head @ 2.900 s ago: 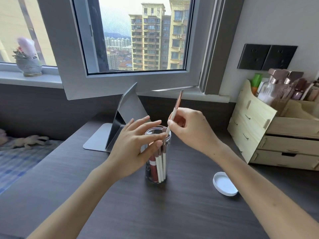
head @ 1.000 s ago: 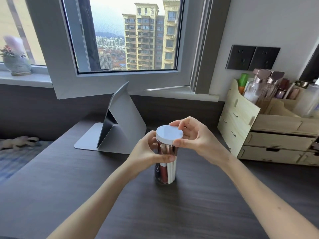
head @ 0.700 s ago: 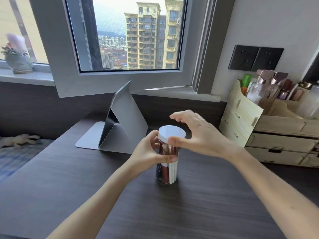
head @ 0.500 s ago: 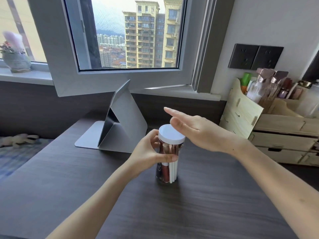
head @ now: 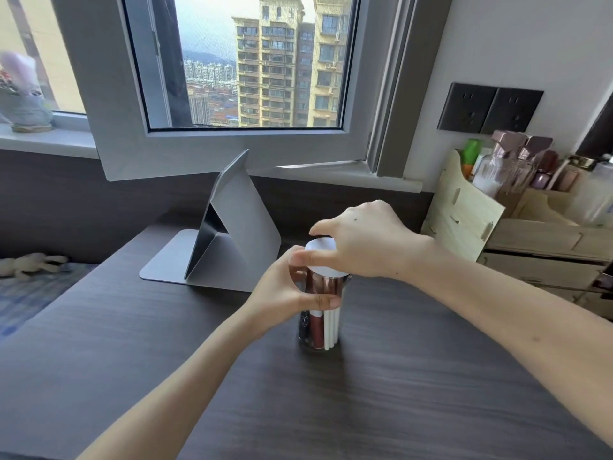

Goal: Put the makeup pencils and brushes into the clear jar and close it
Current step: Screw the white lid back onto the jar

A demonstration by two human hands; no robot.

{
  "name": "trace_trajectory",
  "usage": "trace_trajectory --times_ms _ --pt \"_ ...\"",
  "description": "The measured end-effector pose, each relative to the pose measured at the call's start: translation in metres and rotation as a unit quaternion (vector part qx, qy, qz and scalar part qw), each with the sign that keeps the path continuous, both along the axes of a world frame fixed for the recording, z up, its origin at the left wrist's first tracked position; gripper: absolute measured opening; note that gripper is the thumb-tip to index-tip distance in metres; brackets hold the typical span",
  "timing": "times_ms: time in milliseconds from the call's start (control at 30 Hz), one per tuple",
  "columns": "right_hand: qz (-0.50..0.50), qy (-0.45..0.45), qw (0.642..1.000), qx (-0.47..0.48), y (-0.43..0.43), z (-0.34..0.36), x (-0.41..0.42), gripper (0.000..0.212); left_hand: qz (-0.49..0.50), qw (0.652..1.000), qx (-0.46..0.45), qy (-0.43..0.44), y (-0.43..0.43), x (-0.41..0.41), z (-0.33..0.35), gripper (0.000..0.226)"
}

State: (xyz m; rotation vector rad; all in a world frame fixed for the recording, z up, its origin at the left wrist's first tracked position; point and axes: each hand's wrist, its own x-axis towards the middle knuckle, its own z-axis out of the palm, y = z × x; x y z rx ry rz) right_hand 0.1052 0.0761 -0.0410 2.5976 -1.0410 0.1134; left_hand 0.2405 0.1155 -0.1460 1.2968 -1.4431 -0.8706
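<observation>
The clear jar (head: 319, 330) stands upright in the middle of the dark desk (head: 298, 393). Inside it stand white pencils, a dark red tube and brown-handled brushes (head: 323, 287). My left hand (head: 287, 295) is wrapped around the jar's middle from the left. A white round lid (head: 318, 257) sits on top of the jar. My right hand (head: 361, 240) covers the lid from the right, its thumb and fingers closed around the lid's rim. The far half of the lid is hidden under that hand.
A grey folded tablet stand (head: 229, 234) stands behind the jar to the left. A wooden drawer organiser (head: 517, 237) with bottles on top fills the right side. An open window sash (head: 232, 144) hangs over the desk's back edge. A bed (head: 30, 287) lies at the left.
About three seconds ago my right hand held a brush over the open jar and the lid lay on the desk. The lid now sits on the jar, and my right hand went from flat above it to gripping it.
</observation>
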Motion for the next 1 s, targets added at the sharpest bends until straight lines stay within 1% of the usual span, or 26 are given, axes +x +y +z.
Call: trace_trajectory --times_ms 33,67,100,133,167,200,233,300,333,400,467,533,600,700,800,833,900,967,1000 --pt "-0.003 0.007 1.000 0.007 0.000 0.003 0.000 0.081 -0.004 1.000 -0.001 0.002 0.000 0.000 -0.001 0.065" --pt "0.001 0.011 0.999 0.038 -0.001 0.008 -0.002 0.085 -0.007 1.000 -0.001 0.005 0.000 0.000 -0.001 0.066" --pt "0.008 0.006 0.996 0.090 -0.001 0.014 -0.006 0.083 -0.007 1.000 -0.002 0.010 0.000 0.000 -0.001 0.067" --pt "0.022 -0.010 0.987 0.159 -0.001 0.020 -0.009 0.076 -0.007 1.000 -0.004 0.014 0.000 0.000 -0.001 0.067" --pt "0.040 -0.022 0.977 0.208 0.000 0.024 -0.012 0.066 -0.007 1.000 -0.005 0.017 -0.001 0.001 -0.002 0.067" --pt "0.055 -0.025 0.976 0.207 0.000 0.024 -0.013 0.061 -0.008 1.000 -0.005 0.017 0.000 0.000 -0.002 0.065" --pt "0.061 -0.020 0.985 0.160 0.000 0.021 -0.012 0.059 -0.011 1.000 -0.005 0.018 0.000 0.000 -0.001 0.064" --pt "0.054 0.007 0.998 0.025 -0.002 0.015 -0.007 0.065 -0.015 1.000 -0.010 0.015 0.001 -0.002 -0.001 0.067" --pt "0.043 0.022 0.999 0.009 -0.004 0.013 -0.006 0.071 -0.016 1.000 -0.012 0.014 0.001 -0.002 -0.001 0.069" --pt "0.022 0.039 0.996 0.079 -0.006 0.013 -0.007 0.072 -0.015 1.000 -0.013 0.019 0.002 -0.003 -0.001 0.066" --pt "0.027 0.029 0.989 0.142 -0.006 0.011 -0.011 0.065 -0.018 0.999 -0.009 0.028 0.002 -0.002 -0.001 0.061" --pt "0.038 -0.027 0.986 0.162 -0.006 0.000 -0.015 0.058 -0.024 0.999 -0.009 0.033 0.002 -0.003 -0.001 0.058" --pt "0.035 -0.108 0.978 0.173 -0.006 -0.012 -0.018 0.054 -0.028 0.999 -0.014 0.034 0.003 -0.004 0.000 0.057" --pt "0.004 -0.198 0.970 0.143 -0.002 -0.029 -0.017 0.050 -0.027 0.998 -0.024 0.046 0.003 -0.007 -0.001 0.052" --pt "-0.027 -0.285 0.952 0.110 0.005 -0.045 -0.017 0.049 -0.034 0.997 -0.028 0.071 0.004 -0.011 0.001 0.047" --pt "-0.026 -0.313 0.943 0.107 0.008 -0.050 -0.019 0.051 -0.036 0.996 -0.031 0.075 0.004 -0.012 0.001 0.048" --pt "-0.026 -0.365 0.922 0.126 0.014 -0.056 -0.029 0.062 -0.033 0.996 -0.044 0.077 0.004 -0.018 0.001 0.052" --pt "-0.041 -0.399 0.904 0.152 0.018 -0.058 -0.043 0.073 -0.028 0.995 -0.055 0.077 0.003 -0.028 0.001 0.060" --pt "-0.049 -0.409 0.898 0.154 0.020 -0.058 -0.050 0.075 -0.030 0.995 -0.057 0.075 0.002 -0.035 0.002 0.063"
